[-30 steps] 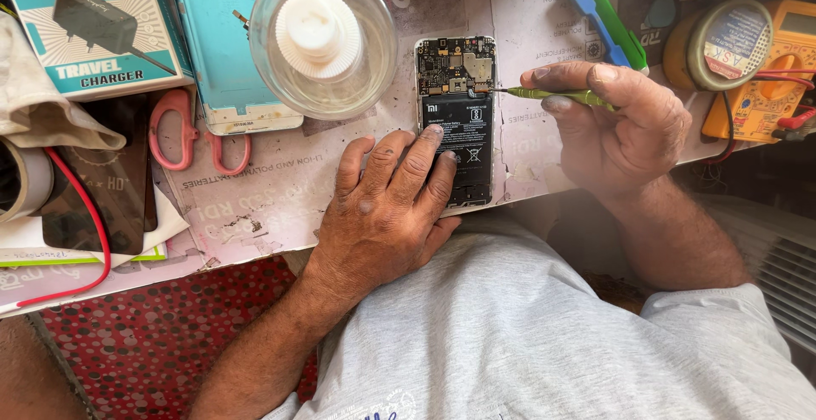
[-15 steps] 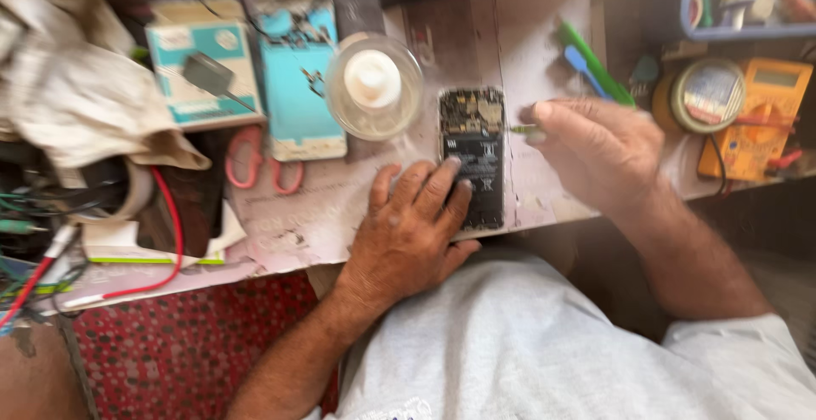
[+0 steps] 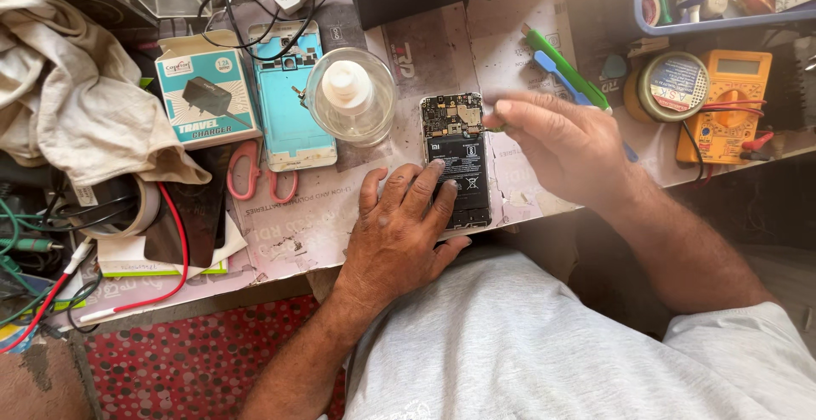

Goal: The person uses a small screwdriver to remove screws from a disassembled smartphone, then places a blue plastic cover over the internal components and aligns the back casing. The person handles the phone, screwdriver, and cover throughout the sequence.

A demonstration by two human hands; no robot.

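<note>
Opened black smartphone with its back cover off [image 3: 457, 161] is lying near the worktable's front edge [image 3: 280, 254], bare cardboard either side, clear glass dish with a white bottle [image 3: 350, 95] just beside its top left. Left hand [image 3: 404, 229] is lying flat, fingers spread, pressing the phone's lower half. Right hand [image 3: 557, 144] is hovering at the circuit board, fingertips pinched on a thin green-tipped tool [image 3: 494, 128], mostly hidden.

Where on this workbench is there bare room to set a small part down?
Bare patches: the bench front edge between the red scissors and the left hand, and the strip above the opened phone beside the glass dish. The cloth side and the multimeter corner are crowded.
</note>
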